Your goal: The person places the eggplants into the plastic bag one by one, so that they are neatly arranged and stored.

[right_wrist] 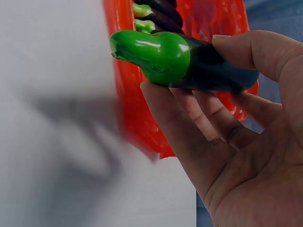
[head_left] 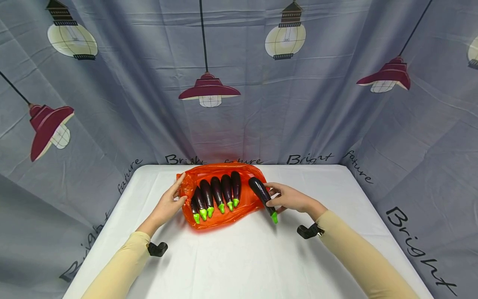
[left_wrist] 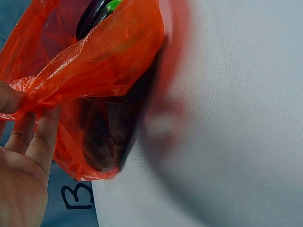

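Observation:
An orange-red plastic bag [head_left: 244, 211] lies opened out on the table with several dark purple eggplants [head_left: 217, 192] side by side in it, green stem ends toward me. At the bag's left side, my left hand [head_left: 167, 207] pinches its edge between thumb and fingers, as the left wrist view shows. My right hand [head_left: 293, 198] grips another eggplant [head_left: 260, 190] at the bag's right edge. In the right wrist view this eggplant [right_wrist: 173, 56] lies between thumb and fingers, its green cap pointing left; the bag [right_wrist: 137, 109] is behind it.
A white-covered table [head_left: 239, 265] carries everything. Grey-blue curtains [head_left: 239, 128] printed with lamps and lettering stand behind it and at both sides. A black wrist mount [head_left: 157, 249] sits at my left cuff, another mount [head_left: 309, 231] at my right.

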Demonstrator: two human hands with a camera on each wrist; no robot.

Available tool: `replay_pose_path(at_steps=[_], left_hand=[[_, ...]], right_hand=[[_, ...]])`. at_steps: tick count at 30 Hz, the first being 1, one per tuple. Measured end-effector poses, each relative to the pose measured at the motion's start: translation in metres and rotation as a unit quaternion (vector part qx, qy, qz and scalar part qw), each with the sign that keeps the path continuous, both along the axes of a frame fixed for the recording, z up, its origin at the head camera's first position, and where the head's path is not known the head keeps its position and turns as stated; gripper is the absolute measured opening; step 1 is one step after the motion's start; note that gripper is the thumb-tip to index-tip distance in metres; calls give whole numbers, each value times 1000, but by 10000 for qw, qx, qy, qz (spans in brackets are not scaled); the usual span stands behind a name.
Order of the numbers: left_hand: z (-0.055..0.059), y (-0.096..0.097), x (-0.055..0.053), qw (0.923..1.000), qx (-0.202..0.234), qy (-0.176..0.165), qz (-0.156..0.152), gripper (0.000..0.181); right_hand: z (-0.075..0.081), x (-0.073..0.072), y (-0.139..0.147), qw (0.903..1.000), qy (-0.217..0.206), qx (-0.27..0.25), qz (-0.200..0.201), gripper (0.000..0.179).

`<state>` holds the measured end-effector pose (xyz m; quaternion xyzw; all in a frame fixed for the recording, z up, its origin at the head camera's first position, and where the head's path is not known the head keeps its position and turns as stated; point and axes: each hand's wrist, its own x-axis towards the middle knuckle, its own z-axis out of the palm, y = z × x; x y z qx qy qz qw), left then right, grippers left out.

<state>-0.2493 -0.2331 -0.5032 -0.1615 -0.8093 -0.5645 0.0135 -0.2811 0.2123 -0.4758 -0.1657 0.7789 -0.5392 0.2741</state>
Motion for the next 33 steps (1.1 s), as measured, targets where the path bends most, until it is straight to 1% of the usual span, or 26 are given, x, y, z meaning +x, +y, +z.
replay_pose_path(at_steps=[8, 15, 22, 27, 33], left_hand=[[1, 1, 0, 10000, -39, -26, -7, 82], [2, 2, 0, 10000, -49, -9, -22, 82], [3, 3, 1, 10000, -40, -65, 21, 82], [3, 3, 1, 10000, -47, -70, 44, 82], [2, 4, 0, 10000, -63, -70, 29, 81]], right_hand=[[-5, -10, -12, 9999, -31, -93, -113, 81], [-14, -16, -26, 9989, -66, 91, -459, 82], [-17, -20, -41, 9973, -210, -114, -699, 83], [-19, -24, -48, 9958, -254, -143, -862, 82], [-23, -29, -56, 9938, -146, 1, -1104, 82]])
